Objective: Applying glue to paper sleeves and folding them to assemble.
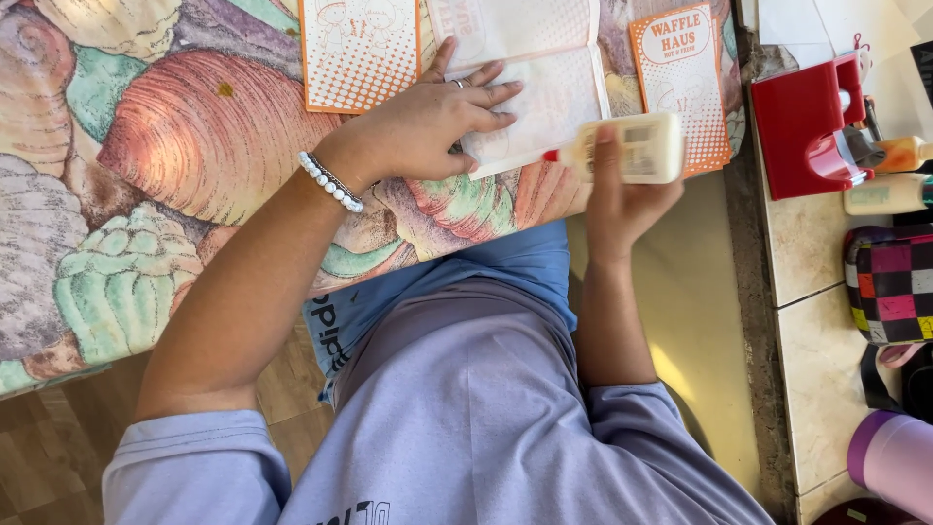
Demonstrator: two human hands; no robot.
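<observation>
Shell-print tablecloth point(146, 146) under everything. Left hand point(428, 126) flat, fingers spread, pinning white paper point(544, 92). Right hand point(617, 194) closed round glue bottle point(632, 148), lying sideways, red tip pointing left at paper's lower edge, just beside the left hand's fingertips.

Orange-dotted cards point(361, 51) lie on a pastel seashell-patterned tablecloth point(146, 175).

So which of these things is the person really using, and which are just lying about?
In use:
left hand pressing flat on the white paper sheet
right hand holding the glue bottle

Lying about:
orange printed cards
red dispenser
checkered pouch
shell-patterned tablecloth
</observation>
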